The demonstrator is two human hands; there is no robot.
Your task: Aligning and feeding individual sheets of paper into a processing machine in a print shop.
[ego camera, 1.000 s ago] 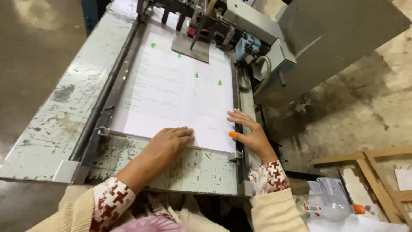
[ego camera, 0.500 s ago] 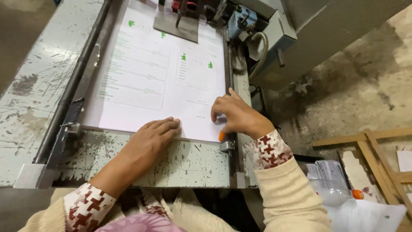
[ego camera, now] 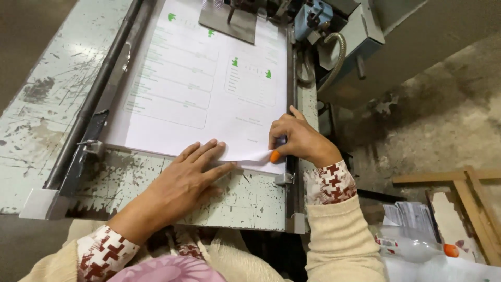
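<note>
A stack of white printed sheets with small green marks lies on the worn metal feed table of a printing machine. My left hand rests flat at the stack's near edge, fingers spread and touching the paper. My right hand pinches the near right corner of the sheets, an orange rubber fingertip on its thumb, and the paper's edge is lifted and curled there. Both arms wear cream sleeves with red and white patterned cuffs.
A dark side guide rail runs along the stack's left. The machine's feeder head and a blue-grey unit with a ribbed hose stand at the top. A wooden frame, a plastic bottle and paper packs lie on the floor at right.
The view has drawn closer to the table. My right hand slid from the stack's right edge onto the near right corner and took hold of it. My left hand stayed at the near edge.
</note>
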